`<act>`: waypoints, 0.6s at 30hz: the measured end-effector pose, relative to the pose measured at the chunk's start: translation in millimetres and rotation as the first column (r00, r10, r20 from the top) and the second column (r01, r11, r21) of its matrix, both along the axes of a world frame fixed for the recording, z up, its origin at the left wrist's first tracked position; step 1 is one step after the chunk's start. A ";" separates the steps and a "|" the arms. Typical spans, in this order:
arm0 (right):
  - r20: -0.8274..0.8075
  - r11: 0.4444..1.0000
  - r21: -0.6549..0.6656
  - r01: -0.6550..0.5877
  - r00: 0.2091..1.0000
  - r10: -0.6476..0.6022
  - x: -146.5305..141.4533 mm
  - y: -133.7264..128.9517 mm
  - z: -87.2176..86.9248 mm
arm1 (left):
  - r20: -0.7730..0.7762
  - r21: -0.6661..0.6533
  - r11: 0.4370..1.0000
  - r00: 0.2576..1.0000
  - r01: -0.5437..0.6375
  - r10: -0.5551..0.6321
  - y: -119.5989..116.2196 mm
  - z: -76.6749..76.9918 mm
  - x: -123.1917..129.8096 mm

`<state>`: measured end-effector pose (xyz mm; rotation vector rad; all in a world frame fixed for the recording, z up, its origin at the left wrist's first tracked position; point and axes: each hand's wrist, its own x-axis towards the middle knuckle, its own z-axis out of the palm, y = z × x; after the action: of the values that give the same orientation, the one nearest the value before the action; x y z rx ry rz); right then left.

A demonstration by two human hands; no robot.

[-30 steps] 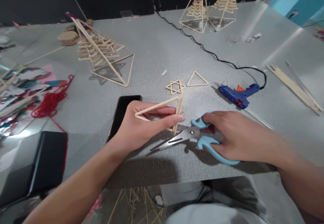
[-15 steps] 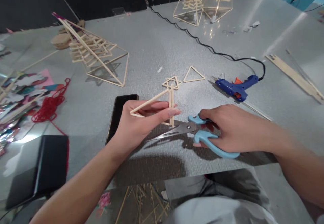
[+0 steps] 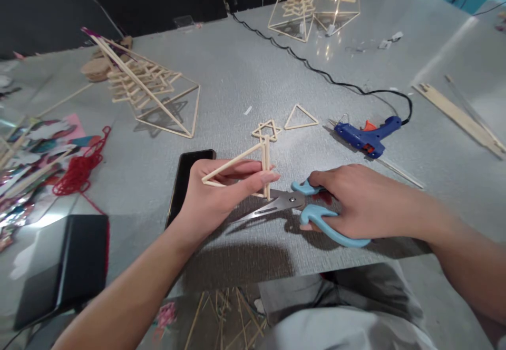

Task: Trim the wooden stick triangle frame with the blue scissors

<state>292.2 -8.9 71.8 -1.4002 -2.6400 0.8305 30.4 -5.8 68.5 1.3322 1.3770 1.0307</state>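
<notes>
My left hand (image 3: pixel 215 189) pinches a wooden stick triangle (image 3: pixel 233 163) with a further stick upright along its right side. My right hand (image 3: pixel 356 200) grips blue-handled scissors (image 3: pixel 292 201) by the loops. Their blades are parted and point left, beneath the sticks' lower ends; my left hand hides part of the upper blade. Just beyond the held sticks lies a small stick star (image 3: pixel 268 130), with a loose stick triangle (image 3: pixel 301 118) to its right. A blue glue gun (image 3: pixel 369 137) rests beyond my right hand. Partly under my left hand is a black phone (image 3: pixel 187 173).
A stick pyramid frame (image 3: pixel 154 97) lies on its side at the left. Two more (image 3: pixel 296 23) stand at the back. Red yarn (image 3: pixel 81 171) and a black case (image 3: pixel 81 265) are on the left. A black cord (image 3: pixel 312 65) crosses the far table; flat wood (image 3: pixel 458 115) lies right.
The view has shifted very slightly. Both hands keep their holds, and the scissors stay parted below the sticks.
</notes>
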 end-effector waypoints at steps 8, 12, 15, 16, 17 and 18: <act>0.020 1.000 -0.028 -0.009 1.000 0.009 -0.9 1.5 2.0 | 0.091 -0.072 0.997 0.995 0.040 -0.034 3.4 -5.1 -0.2; 0.043 0.999 -0.049 -0.016 0.999 0.018 -0.5 2.4 4.0 | 0.129 -0.132 0.990 0.991 0.045 -0.028 5.1 -8.6 1.2; 0.071 0.997 -0.074 -0.016 0.997 0.021 -0.1 3.5 5.9 | 0.167 -0.168 0.984 0.986 0.055 -0.027 5.6 -9.0 3.7; 0.080 0.995 -0.095 -0.012 0.997 0.019 -0.2 4.3 7.4 | 0.181 -0.174 0.983 0.983 0.061 -0.029 5.8 -9.0 4.3; 0.088 0.993 -0.122 -0.003 0.996 0.014 -0.4 5.4 9.4 | 0.195 -0.179 0.982 0.980 0.065 -0.029 6.1 -9.1 4.8; 0.098 0.987 -0.163 0.004 0.995 0.012 -0.9 6.9 12.0 | 0.209 -0.187 0.980 0.977 0.071 -0.031 6.6 -9.2 4.8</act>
<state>291.3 -2.0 83.8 -1.5108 -2.7015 1.0255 35.2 0.7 59.3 1.0816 1.2469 0.9459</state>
